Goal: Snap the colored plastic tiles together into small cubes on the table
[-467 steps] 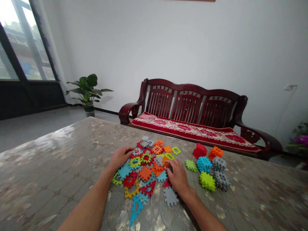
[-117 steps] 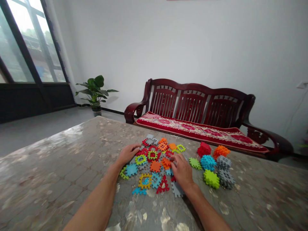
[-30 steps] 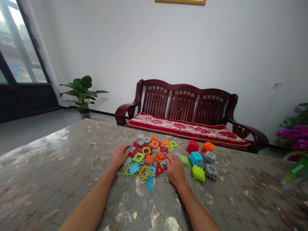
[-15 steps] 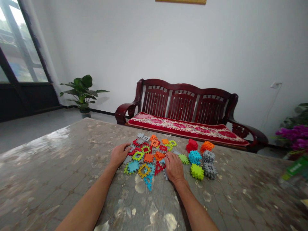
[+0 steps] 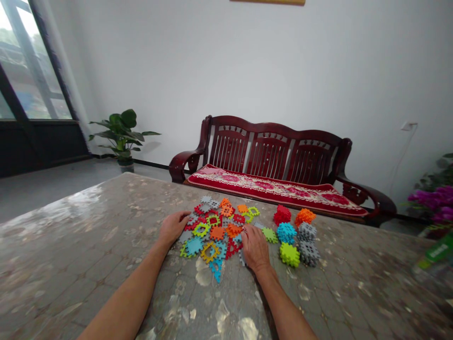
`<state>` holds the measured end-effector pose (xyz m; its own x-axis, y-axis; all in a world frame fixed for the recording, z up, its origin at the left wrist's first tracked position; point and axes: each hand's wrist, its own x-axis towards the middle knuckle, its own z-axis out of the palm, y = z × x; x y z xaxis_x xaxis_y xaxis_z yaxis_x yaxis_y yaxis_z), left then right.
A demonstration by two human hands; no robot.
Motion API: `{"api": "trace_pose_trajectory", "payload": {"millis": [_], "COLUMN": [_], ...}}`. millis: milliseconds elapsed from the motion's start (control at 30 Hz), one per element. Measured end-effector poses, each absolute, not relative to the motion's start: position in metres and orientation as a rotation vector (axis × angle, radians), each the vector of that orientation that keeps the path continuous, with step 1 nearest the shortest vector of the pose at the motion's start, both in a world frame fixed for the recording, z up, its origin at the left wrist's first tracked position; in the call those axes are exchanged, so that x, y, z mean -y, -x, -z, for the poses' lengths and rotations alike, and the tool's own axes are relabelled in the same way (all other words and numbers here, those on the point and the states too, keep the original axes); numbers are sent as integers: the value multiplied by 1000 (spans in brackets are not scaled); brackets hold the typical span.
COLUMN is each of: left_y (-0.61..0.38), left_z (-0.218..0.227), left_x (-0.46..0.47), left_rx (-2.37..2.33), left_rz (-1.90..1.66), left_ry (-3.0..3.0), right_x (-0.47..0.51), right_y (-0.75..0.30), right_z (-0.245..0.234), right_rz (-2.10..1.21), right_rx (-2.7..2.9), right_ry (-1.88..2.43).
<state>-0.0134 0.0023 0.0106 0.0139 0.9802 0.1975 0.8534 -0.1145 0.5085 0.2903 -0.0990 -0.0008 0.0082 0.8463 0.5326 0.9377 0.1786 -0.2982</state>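
Note:
A loose heap of flat plastic interlocking building tiles with toothed edges lies on the table, among them an orange tile (image 5: 217, 233), a light-blue tile (image 5: 194, 246), a yellow frame tile (image 5: 210, 252) and a blue triangular tile (image 5: 215, 270). My left hand (image 5: 173, 227) rests at the heap's left edge, open, fingertips beside grey and red tiles. On the heap's right side lies my right hand (image 5: 255, 248), open with fingers bent down over the tiles; its fingertips touch the edge near a red triangular tile (image 5: 233, 247). No tile is visibly gripped.
Right of my right hand stand sorted tile stacks: red (image 5: 282, 215), orange (image 5: 305, 217), blue (image 5: 286, 232), green (image 5: 289, 255) and grey (image 5: 309, 252). A green-labelled bottle (image 5: 437, 252) is at the table's right. Behind the patterned table (image 5: 123, 222) is a wooden bench (image 5: 269, 151).
The view has shifted very slightly. My left hand has moved a little to the left; my right hand and the tiles look nearly the same.

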Motion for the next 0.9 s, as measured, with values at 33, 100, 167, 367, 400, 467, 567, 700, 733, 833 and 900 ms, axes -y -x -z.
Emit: {"api": "trace_pose_trajectory", "payload": {"millis": [33,100,167,367,400,467,567,700,733,833,900], "left_y": [14,14,14,13,13,13,13,15,15,17,18], "left_z": [-11,-11,-10,-11,-12,-13,-14,-8,-6,-2,-1], "left_x": [-2,-3,-3,-1,-1,1,1,-3,-4,-6,-7], "left_rx": [-1903,-1900,-1899,-1889,-1883,-1870,-1862,-1841,-1830,-1797,-1774], "left_rz": [-741,-730,-728,-722,-724,-730,-746,-791,-808,-848,-869], "left_ry": [-2044,-2042,-2047,-2078,-2079,-2072,-2044,-2032,-2028,-2007,-1992], "right_x": [99,99,99,98,98,98,98,98,99,99,99], "right_y": [-290,-290,-290,-291,-291,-291,-291,-291,-291,-291,-292], "right_z": [1,1,1,2,3,3,3,2,1,0,1], "right_rz": [187,184,185,183,183,183,190,184,178,164,157], "right_rx": [1848,1852,1854,1857,1858,1863,1868,1868,1870,1873,1869], "right_ry": [1683,1692,1698,1707,1707,1707,1713,1718,1720,1727,1725]}}
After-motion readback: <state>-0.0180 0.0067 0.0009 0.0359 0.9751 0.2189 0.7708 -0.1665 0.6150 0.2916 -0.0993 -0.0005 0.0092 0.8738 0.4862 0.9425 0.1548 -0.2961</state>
